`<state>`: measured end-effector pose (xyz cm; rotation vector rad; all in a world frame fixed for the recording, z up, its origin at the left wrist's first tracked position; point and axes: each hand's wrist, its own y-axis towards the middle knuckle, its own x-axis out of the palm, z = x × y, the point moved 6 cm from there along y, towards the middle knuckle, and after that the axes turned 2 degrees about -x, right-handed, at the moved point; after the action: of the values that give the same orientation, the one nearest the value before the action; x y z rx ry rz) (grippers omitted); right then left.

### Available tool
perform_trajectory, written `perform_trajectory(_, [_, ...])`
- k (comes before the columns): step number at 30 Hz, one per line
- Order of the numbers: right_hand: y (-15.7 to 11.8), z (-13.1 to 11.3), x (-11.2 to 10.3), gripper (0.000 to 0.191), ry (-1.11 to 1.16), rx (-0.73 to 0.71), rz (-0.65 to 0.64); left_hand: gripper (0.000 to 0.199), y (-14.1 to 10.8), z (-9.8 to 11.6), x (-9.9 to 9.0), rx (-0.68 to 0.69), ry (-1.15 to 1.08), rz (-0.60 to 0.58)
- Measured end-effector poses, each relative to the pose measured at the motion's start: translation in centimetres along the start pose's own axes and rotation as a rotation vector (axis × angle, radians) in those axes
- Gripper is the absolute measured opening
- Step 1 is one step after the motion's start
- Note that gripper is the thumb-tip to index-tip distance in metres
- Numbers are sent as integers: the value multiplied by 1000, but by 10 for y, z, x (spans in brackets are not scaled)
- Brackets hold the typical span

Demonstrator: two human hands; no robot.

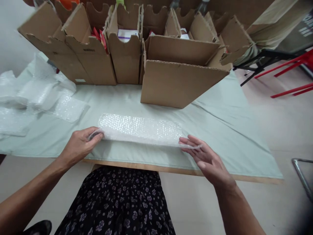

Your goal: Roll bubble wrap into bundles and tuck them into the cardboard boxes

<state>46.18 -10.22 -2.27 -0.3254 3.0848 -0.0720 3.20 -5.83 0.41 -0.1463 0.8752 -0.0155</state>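
A long strip of clear bubble wrap [139, 127] lies on the cloth-covered table, its near edge lifted and curled over. My left hand [84, 143] pinches the left end of that edge between thumb and fingers; something dark shows through the wrap there, too unclear to name. At the other end my right hand [204, 158] is open, fingers stretched out and thumb apart, with the wrap's right corner resting against the fingers. Whether anything lies inside the fold cannot be made out.
Several open cardboard boxes [128, 58] stand in a row at the back, some with packets inside. A larger cardboard box [181, 85] stands before them. Bubble wrap pieces [44, 94] are heaped at left. The table's front edge [146, 167] is close to my lap. Red chair legs [290, 91] show at right.
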Motion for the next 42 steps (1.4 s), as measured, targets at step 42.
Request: perform_trajectory(42, [58, -12, 2, 24, -746, 9, 199, 30, 37, -12, -4, -93, 34, 20])
